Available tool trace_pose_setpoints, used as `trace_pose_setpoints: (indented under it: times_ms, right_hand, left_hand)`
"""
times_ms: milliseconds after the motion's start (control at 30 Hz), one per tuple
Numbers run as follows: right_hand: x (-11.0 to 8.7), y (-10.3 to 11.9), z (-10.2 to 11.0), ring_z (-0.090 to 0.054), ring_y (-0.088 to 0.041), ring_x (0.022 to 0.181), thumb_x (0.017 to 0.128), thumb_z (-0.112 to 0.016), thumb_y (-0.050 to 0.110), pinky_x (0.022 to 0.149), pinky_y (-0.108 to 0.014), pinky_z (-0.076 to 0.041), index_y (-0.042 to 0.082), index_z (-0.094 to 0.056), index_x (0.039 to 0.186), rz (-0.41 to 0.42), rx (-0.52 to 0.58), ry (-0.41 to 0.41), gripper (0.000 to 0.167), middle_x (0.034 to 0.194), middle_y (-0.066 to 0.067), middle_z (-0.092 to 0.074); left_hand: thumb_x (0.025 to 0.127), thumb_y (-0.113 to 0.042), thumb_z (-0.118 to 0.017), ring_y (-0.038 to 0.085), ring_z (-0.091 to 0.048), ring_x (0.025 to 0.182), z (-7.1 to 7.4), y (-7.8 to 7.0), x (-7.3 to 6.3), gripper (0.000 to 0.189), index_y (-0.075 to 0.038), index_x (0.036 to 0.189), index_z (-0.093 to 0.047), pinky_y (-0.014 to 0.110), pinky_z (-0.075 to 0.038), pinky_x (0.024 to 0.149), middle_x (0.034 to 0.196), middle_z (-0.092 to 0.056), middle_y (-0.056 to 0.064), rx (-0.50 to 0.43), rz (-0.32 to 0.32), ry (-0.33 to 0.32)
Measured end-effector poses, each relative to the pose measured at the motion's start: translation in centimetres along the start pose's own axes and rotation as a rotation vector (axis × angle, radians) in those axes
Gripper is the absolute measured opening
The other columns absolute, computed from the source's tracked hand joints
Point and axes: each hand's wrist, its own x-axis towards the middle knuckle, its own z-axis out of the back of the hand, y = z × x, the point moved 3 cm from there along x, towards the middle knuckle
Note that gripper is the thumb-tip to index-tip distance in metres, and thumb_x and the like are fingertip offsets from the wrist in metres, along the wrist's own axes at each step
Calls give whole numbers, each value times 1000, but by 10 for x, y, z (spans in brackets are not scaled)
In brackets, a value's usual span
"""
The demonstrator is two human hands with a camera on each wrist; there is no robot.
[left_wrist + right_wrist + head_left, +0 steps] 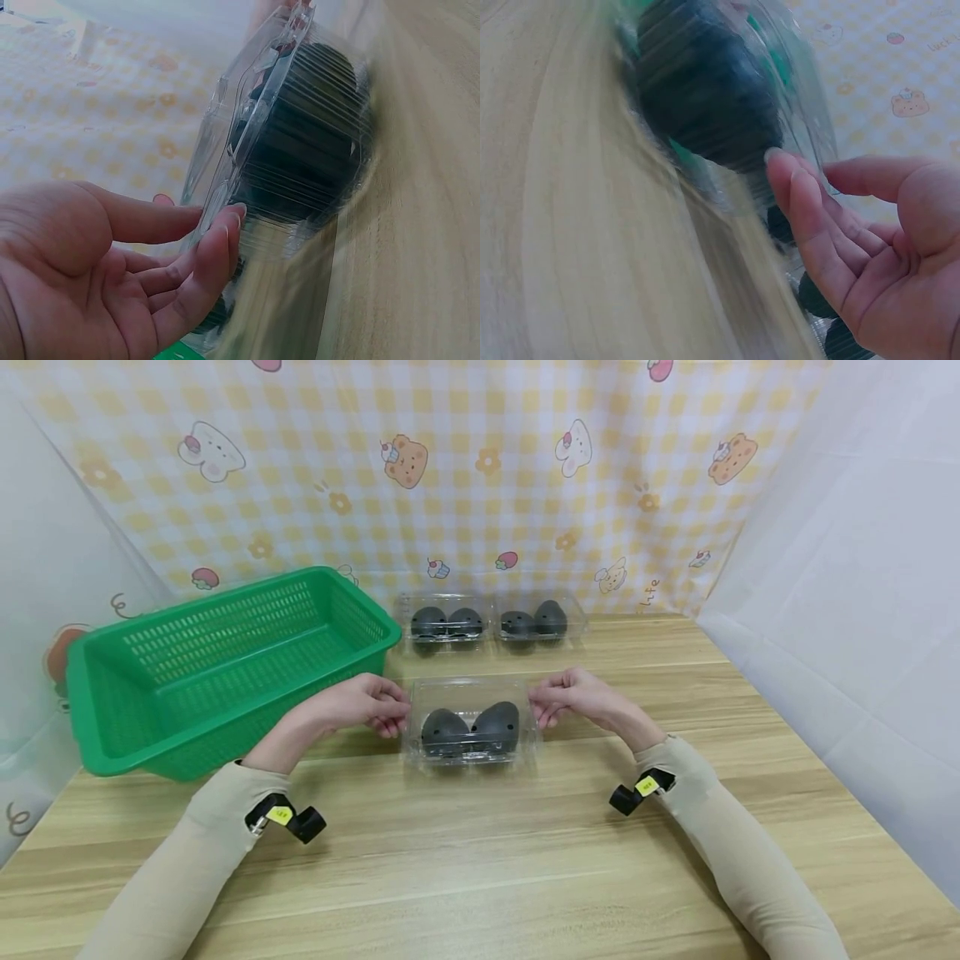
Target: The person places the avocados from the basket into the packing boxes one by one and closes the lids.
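A clear plastic clamshell box point(468, 693) with two dark, avocado-like fruits point(496, 727) inside is between my two hands at the middle of the table. My left hand point(367, 703) pinches the rim at its left end, thumb above and fingertips below, as the left wrist view shows. At the opposite end my right hand point(572, 697) pinches the rim the same way. The lid is down over the fruits. In the right wrist view the box point(705, 90) is blurred, its ribbed side facing the camera.
To the left stands a green plastic basket point(360, 653) with slotted walls. Two more clear boxes, a left one point(447, 602) and a right one point(573, 610), each with two dark fruits, stand at the back against a yellow checked curtain point(487, 502). Wooden tabletop point(480, 877) lies in front.
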Motion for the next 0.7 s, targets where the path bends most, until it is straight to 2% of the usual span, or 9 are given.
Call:
trace_pose_setpoints:
  times_ms: [133, 367, 700]
  right_hand:
    - [2, 0, -2, -67, -16, 72, 103, -58, 11, 69, -28, -58, -18, -59, 108, 13, 25, -36, 30, 83, -11, -69]
    - [3, -1, -2, -66, -15, 76, 102, -56, 5, 72, -26, -57, -20, -52, 124, -3, 84, -93, 33, 86, -10, -67]
    - [2, 0, -3, -68, -14, 88, 99, -61, 7, 90, -33, -56, -16, -48, 135, -18, 70, -145, 45, 109, -14, -69]
  left_hand:
    - [104, -6, -53, 18, -66, 77, 0, -1, 0, 27, 17, 120, -54, 34, -58, 74, 90, -67, 14, -2, -7, -23]
    - [103, -6, -55, 19, -66, 79, 0, -1, 1, 32, 17, 125, -50, 35, -58, 77, 93, -67, 15, -9, -6, -48]
    - [104, -7, -52, 17, -65, 81, -1, -2, 2, 48, 20, 141, -36, 37, -58, 81, 97, -66, 17, -12, -7, -87]
